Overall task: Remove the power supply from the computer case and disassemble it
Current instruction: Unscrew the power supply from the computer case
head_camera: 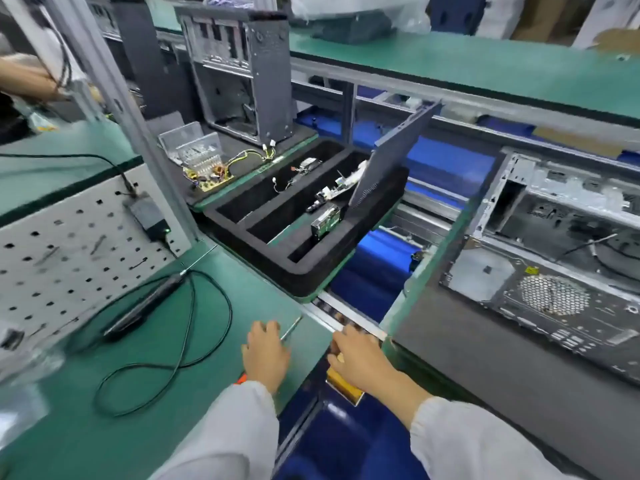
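The computer case [540, 271] is lying on its side on a pallet, open face up, w/ the fan grille showing; taken as the landmark here. Whether the power supply is inside it can't be told; no PSU box is plainly showing in the open bay.

Left of the case, the person's left hand [265, 353] is curling around a screwdriver [291, 329] on the green bench [156, 393], grip closed on the handle, shaft pointing toward the case. Right hand [360, 362] is resting at the conveyor rail just left of the case, fingers bent over the edge; whether it's holding anything can't be told.

Further left and behind the case, a black tray [311, 271] is holding small parts, and a bare circuit board [207, 178] w/ wires is lying beyond it.

Judgement: this case looks like it's just arriving; removal and teardown appear still ahead.
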Available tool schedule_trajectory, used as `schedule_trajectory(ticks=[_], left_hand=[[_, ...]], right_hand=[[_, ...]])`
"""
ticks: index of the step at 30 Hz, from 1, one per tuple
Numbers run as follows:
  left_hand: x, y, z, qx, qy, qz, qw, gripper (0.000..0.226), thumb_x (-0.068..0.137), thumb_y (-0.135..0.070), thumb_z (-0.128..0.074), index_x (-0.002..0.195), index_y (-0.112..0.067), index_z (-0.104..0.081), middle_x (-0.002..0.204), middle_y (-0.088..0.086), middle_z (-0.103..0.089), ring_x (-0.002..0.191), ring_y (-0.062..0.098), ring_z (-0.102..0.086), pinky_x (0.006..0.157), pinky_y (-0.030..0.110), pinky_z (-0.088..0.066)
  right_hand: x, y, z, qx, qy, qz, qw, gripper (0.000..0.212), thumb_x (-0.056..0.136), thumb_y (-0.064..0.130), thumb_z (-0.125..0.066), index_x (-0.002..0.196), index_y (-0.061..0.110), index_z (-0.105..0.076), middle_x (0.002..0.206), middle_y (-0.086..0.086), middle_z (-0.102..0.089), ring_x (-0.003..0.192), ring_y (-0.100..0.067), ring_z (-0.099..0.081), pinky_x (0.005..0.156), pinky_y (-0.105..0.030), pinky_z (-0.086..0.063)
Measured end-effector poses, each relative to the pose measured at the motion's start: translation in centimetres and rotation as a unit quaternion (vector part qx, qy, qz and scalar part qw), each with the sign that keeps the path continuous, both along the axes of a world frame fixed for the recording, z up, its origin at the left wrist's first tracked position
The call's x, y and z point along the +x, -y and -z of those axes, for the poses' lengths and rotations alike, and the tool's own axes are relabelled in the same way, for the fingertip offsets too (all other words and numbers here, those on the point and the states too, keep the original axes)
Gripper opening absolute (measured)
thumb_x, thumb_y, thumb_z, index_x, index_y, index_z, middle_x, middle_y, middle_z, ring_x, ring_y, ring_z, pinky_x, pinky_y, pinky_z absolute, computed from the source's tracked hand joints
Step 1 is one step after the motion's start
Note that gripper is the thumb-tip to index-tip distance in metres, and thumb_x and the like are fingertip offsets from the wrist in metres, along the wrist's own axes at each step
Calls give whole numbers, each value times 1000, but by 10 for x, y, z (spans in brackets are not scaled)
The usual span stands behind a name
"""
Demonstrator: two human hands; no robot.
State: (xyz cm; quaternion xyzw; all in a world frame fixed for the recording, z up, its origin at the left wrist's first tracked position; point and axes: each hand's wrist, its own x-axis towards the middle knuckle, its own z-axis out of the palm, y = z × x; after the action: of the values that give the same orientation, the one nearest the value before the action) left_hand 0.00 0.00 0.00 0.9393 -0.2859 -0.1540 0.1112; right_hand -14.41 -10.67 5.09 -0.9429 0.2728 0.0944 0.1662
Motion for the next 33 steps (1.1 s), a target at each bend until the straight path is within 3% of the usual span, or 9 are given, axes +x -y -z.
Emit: schedule_trajectory(ticks=[8,11,14,16,19,20,23,27,33], left_hand=[[28,-20,24,139,-39,36,989,31,100,-32,-44,124,-13,-47,130,7,-53,123,26,-50,95,35,-39],[25,-5,2,43,-157,20,987,21,98,-22,-52,107,-3,-57,113,15,-62,108,32,-59,86,35,-46],[0,31,-40,-125,-341,13,932,21,92,-12,-62,73,-9,-55,80,15,-58,81,26,-57,81,42,-52],[-22,57,-66,-184,-398,44,898,21,89,-12,-68,72,-9,-56,77,13,-57,74,23,-55,74,42,-52],[-59,92,-99,-220,-394,122,884,22,84,-18,-75,69,-10,-61,62,3,-57,61,18,-53,59,30,-47],[-71,101,-109,-232,-401,139,875,26,82,-23,-77,66,-11,-60,59,2,-56,60,17,-53,56,28,-46],[-105,130,-136,-233,-369,239,868,32,75,-36,-76,62,-12,-60,59,2,-54,62,15,-49,63,26,-40],[-154,174,-166,-228,-358,357,832,41,94,-33,-63,77,3,-70,64,5,-51,65,11,-42,61,26,-30],[-211,258,-202,-304,-292,336,842,24,94,-23,-64,74,-11,-68,56,-5,-57,46,-4,-52,49,13,-38]], right_hand=[[18,-10,8,54,12,51,997,25,95,27,-45,110,12,-57,113,-8,-50,99,-29,-55,84,-39,-46],[14,-11,8,76,35,108,991,22,93,28,-47,101,10,-59,106,-7,-57,96,-27,-58,80,-38,-48],[6,-8,-2,130,74,183,972,25,92,29,-50,107,11,-60,104,-5,-63,95,-23,-59,81,-35,-49],[-3,-2,-20,257,133,268,919,25,91,20,-48,114,15,-57,98,-4,-65,93,-22,-61,82,-33,-50],[-32,15,-62,465,276,395,743,14,87,6,-46,94,15,-54,84,-6,-60,79,-19,-64,72,-31,-54],[-47,23,-75,482,297,405,718,12,86,5,-47,89,14,-54,84,-8,-58,77,-19,-61,70,-30,-53],[-96,44,-109,459,317,389,733,9,85,4,-50,89,10,-55,82,-13,-57,69,-20,-57,64,-29,-50],[-156,76,-132,334,314,405,791,13,88,1,-42,96,11,-46,65,-11,-55,51,-18,-56,51,-27,-48],[-253,149,-148,207,328,439,810,11,87,13,-57,83,23,-54,45,3,-53,36,-14,-50,40,-23,-42]])
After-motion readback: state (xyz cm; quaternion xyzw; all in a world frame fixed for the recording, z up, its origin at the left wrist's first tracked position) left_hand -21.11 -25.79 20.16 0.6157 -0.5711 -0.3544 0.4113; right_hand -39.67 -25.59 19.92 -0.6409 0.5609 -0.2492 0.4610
